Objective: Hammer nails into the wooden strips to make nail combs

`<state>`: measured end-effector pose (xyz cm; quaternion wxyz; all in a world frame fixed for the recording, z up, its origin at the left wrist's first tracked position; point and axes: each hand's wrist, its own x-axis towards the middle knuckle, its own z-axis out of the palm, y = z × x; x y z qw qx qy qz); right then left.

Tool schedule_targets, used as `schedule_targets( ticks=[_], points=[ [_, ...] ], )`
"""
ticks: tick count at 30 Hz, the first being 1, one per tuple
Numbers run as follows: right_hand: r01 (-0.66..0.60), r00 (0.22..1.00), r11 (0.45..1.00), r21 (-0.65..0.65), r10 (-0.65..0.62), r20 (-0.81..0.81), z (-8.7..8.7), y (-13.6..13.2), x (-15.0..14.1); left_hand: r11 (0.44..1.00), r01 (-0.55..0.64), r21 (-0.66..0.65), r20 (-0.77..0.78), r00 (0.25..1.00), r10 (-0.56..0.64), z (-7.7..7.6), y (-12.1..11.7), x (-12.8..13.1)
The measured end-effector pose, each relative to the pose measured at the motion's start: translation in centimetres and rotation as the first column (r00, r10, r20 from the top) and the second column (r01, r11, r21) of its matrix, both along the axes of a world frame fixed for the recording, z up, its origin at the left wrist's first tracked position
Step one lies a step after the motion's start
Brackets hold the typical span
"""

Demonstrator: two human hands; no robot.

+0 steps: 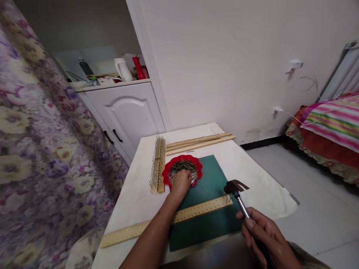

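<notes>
My left hand (pixel 182 181) is down in a red scalloped bowl (pixel 167 174) full of loose nails (pixel 184 165). Its fingers are curled closed among the nails, and what they pinch is hidden. In my right hand (pixel 260 231) is a claw hammer (pixel 235 187), gripped by its handle, with the head up beside the end of a wooden strip (pixel 194 210). That strip has rows of small holes and a few nails standing at its right end. It lies across a green mat (pixel 208 237), passing beneath my left forearm.
Wooden strips bristling with nails (pixel 158 165) lie left of the bowl. More wooden strips (pixel 199 142) and a single nail (pixel 190 151) lie at the back of the white-covered table (pixel 130 203). A floral curtain (pixel 49 145) hangs at left; a bed (pixel 338 128) stands at right.
</notes>
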<state>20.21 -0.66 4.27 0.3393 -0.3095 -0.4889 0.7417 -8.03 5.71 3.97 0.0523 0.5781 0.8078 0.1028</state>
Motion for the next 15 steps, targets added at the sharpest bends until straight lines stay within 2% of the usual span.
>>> schedule_targets(
  ticks=[7,15],
  points=[
    [-0.004,1.0,1.0,0.016,0.004,-0.017,-0.5,0.0,0.0,0.998,0.066,-0.006,0.013,0.998,-0.066,0.1,0.5,-0.8],
    [0.015,0.999,1.0,0.015,-0.015,-0.03,-0.3,0.2,-0.3,0.987,0.12,0.107,-0.026,0.993,-0.117,-0.2,-1.1,-0.4]
  ],
)
